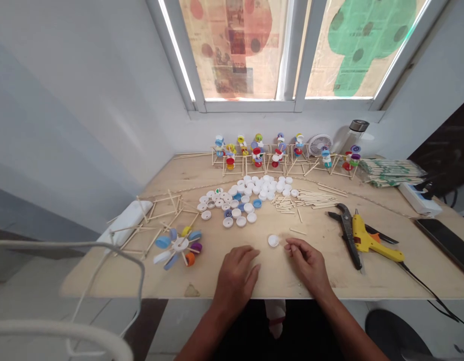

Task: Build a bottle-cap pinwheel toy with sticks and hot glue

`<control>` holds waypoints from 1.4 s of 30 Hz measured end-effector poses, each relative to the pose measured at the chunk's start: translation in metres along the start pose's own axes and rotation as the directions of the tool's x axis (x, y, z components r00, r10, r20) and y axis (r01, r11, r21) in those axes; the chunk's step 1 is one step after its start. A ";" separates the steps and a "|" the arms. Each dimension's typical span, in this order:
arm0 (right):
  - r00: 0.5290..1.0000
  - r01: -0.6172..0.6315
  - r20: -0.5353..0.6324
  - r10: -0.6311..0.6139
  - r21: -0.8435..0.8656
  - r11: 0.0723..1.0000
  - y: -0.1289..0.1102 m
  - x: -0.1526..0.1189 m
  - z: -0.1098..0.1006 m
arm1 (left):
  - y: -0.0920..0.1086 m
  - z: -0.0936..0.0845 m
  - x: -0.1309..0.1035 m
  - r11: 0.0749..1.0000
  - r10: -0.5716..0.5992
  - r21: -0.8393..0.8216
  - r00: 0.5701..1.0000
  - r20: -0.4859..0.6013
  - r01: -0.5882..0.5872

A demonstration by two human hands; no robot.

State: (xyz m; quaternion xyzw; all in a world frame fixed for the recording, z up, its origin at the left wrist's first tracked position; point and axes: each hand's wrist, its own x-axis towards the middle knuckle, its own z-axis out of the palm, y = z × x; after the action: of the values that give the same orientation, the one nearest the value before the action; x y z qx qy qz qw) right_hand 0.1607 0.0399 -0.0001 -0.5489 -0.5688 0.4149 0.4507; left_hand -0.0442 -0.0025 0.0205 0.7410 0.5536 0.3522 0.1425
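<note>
A single white bottle cap (pixel 273 240) lies on the wooden table between my two hands. To its left, my left hand (pixel 237 273) rests near the table edge, thumb and index finger apart, holding nothing visible. My right hand (pixel 307 263) is just right of the cap with its fingers curled and pinched; whatever is between the fingertips is too small to make out. Beyond my hands lies a spread of mostly white bottle caps (pixel 241 221), with a few blue ones. A wheel of sticks and coloured caps (pixel 180 244) sits left of my left hand.
Wooden sticks (pixel 316 198) lie behind my right hand. Pliers (pixel 346 235) and a yellow glue gun (pixel 367 238) with a trailing cord are at right, near a phone (pixel 444 243). Stick frames (pixel 160 215) stand at left. Several finished cap wheels (pixel 257 158) line the back.
</note>
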 end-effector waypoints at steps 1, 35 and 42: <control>1.000 0.006 -0.012 -0.007 -0.015 1.000 0.001 0.003 -0.004 | 0.003 0.007 0.014 0.999 0.049 0.018 0.997 0.054 -0.050; 0.947 0.110 -0.302 -0.109 -0.016 0.994 -0.013 0.195 -0.015 | -0.009 0.062 0.123 0.956 0.293 0.080 0.943 -0.162 -0.283; 0.951 -0.015 -0.310 -0.020 -0.111 0.994 0.007 0.277 -0.007 | -0.015 0.056 0.127 0.966 0.259 0.062 0.950 -0.173 -0.252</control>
State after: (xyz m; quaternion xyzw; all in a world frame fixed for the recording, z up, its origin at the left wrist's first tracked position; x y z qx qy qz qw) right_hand 0.1712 0.3163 0.0111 -0.6309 -0.5139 0.2905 0.5034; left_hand 0.0008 0.1294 0.0173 0.7743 0.4705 0.4221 0.0307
